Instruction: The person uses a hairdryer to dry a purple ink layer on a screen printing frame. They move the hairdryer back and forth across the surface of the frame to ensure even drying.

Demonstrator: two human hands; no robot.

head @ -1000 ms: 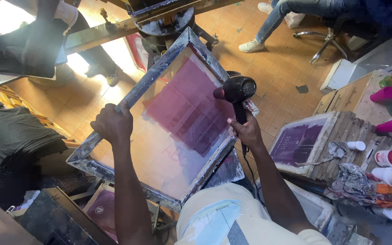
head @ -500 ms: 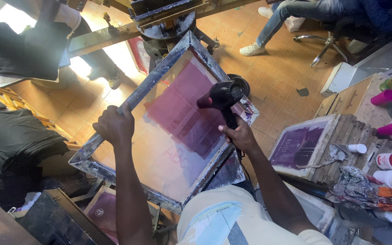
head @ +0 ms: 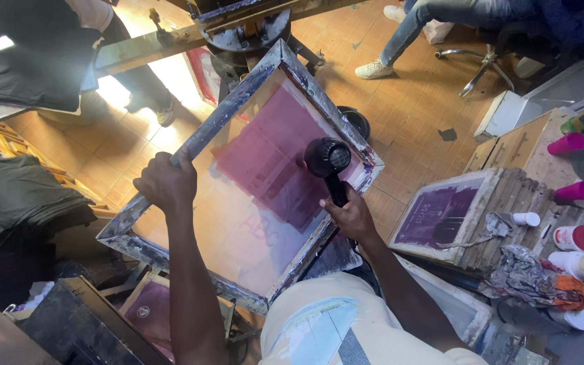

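Observation:
A large printing screen (head: 238,176) in a worn metal frame is held tilted in front of me; its mesh carries a purple stained patch. My left hand (head: 165,182) grips the frame's left rail. My right hand (head: 350,215) holds the handle of a black hair dryer (head: 327,159), whose round body sits over the right part of the mesh, close to the purple patch.
A printing press arm (head: 238,27) stands beyond the screen. A smaller purple screen (head: 441,215) lies on a wooden bench at right, beside rags (head: 528,274) and several pink and white ink containers. Another person's legs (head: 414,27) and a chair are at top right. Dark cloths lie at left.
The hair dryer in my right hand has moved left, from the frame's right edge to over the mesh. My left hand keeps its hold on the frame.

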